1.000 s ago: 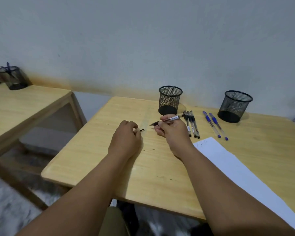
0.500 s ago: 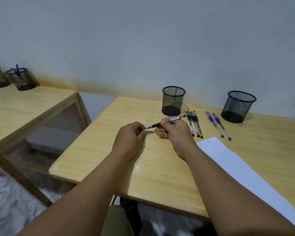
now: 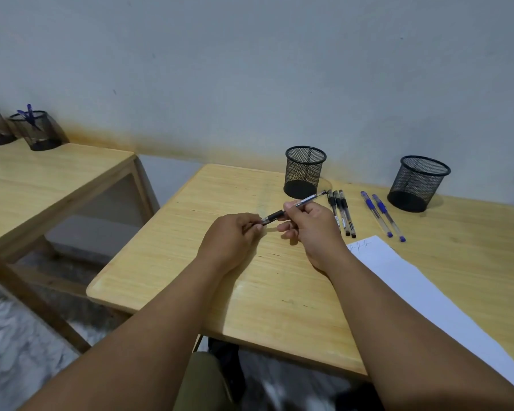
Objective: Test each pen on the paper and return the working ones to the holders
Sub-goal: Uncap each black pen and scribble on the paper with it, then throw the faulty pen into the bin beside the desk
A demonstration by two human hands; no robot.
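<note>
Both hands meet above the middle of the wooden worktop [image 3: 172,271]. The right hand [image 3: 310,229] pinches the barrel of a black pen [image 3: 291,209], which slants up toward the far right. The left hand [image 3: 230,238] closes its fingertips on the pen's near-left end. Just right lie three black pens [image 3: 342,213], then two blue pens [image 3: 382,215], near two black mesh holders [image 3: 304,172] [image 3: 417,183]. A white paper [image 3: 422,295] with small scribbles lies at the near right.
</note>
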